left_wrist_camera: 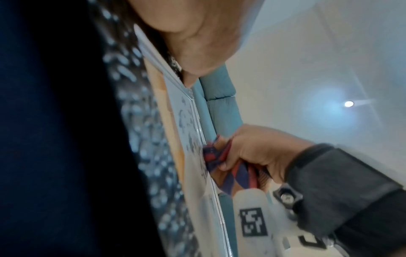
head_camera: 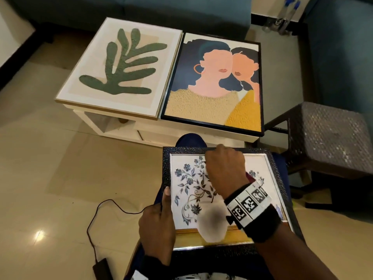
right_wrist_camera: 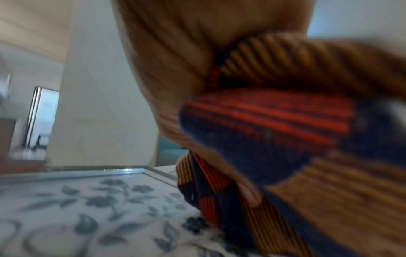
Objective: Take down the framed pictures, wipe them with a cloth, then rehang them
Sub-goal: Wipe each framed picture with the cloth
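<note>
A floral picture in a dark embossed frame (head_camera: 166,170) lies on my lap, glass up. My left hand (head_camera: 159,219) grips its left edge, thumb on the frame's face. My right hand (head_camera: 224,168) is fisted around a striped red, blue and tan cloth (left_wrist_camera: 222,163) and presses it on the glass (right_wrist_camera: 66,208) near the upper middle. In the head view the cloth is hidden under the fist. Two larger pictures lie on the white table: a green leaf print (head_camera: 121,67) and a two-faces print (head_camera: 216,83).
The white coffee table (head_camera: 125,126) stands just beyond my knees. A dark woven stool (head_camera: 331,138) is at the right. A teal sofa (head_camera: 181,9) runs along the back. A black cable and adapter (head_camera: 101,267) lie on the tiled floor at the left.
</note>
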